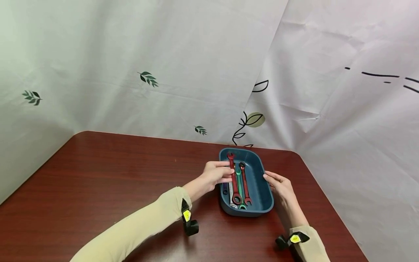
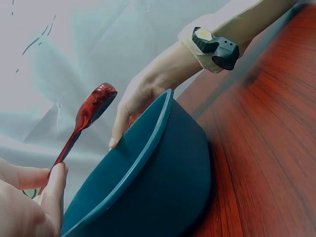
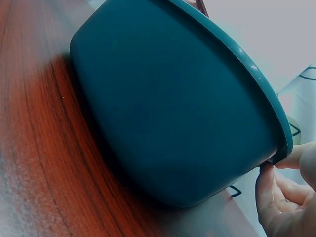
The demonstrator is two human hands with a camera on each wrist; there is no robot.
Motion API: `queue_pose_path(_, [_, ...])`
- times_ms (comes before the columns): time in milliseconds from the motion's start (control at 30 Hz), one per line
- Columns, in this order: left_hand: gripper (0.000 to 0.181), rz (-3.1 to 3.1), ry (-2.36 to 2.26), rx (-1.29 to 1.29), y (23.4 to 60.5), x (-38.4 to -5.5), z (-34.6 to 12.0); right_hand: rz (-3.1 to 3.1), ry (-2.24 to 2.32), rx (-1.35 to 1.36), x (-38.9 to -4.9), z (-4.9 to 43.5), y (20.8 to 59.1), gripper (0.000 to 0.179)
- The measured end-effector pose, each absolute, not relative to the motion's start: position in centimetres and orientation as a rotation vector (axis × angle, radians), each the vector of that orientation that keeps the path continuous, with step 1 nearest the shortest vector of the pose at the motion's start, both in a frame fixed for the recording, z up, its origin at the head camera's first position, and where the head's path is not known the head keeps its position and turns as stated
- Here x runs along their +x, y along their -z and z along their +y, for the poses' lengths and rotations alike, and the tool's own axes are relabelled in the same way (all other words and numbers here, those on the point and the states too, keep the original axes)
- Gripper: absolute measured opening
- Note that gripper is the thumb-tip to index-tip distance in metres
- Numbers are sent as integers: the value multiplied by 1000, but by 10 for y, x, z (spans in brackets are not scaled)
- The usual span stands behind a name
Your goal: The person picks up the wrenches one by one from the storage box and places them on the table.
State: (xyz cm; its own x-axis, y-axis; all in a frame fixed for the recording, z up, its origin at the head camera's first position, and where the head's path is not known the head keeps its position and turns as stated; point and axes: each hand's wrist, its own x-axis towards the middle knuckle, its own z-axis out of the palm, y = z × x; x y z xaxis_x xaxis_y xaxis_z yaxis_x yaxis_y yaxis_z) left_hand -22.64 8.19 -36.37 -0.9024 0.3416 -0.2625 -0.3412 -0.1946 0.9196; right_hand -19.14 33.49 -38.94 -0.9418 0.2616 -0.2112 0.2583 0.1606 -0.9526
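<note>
A red ratcheting wrench (image 1: 234, 185) is pinched between the thumb and fingers of my left hand (image 1: 214, 174), over the left side of a blue plastic bin (image 1: 245, 214). In the left wrist view the wrench (image 2: 96, 106) stands tilted above the bin's rim. My right hand (image 1: 282, 185) holds the bin's right rim; the right wrist view shows its thumb and fingers (image 3: 266, 190) pinching the rim. Inside the bin lie a green wrench (image 1: 240, 185), another red wrench (image 1: 244, 183), a silver one (image 1: 231, 194) and a purple one (image 1: 225, 189), partly hidden by my left hand and the held wrench.
The bin sits on a dark red wooden table (image 1: 131, 174), toward its right side. Behind the table hangs a pale sheet (image 1: 180, 72) with leaf prints. Each wrist carries a black strap camera, such as the left one (image 1: 190, 226).
</note>
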Motion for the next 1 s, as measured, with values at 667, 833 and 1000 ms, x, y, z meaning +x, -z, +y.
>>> queue_pose_path(667, [43,1663,-2171,-41,370,-225,67,-2394,-1947,-543,-191,335,390,62])
queue_pose_path(833, [44,1658,-2174,-34,373,-226,64,-2381,-1955,-548,-190,335,391,61])
queue_pose_path(1000, [45,1651,-2176,-39,373,-226,59,-2365,-1967,-554,-191,335,391,61])
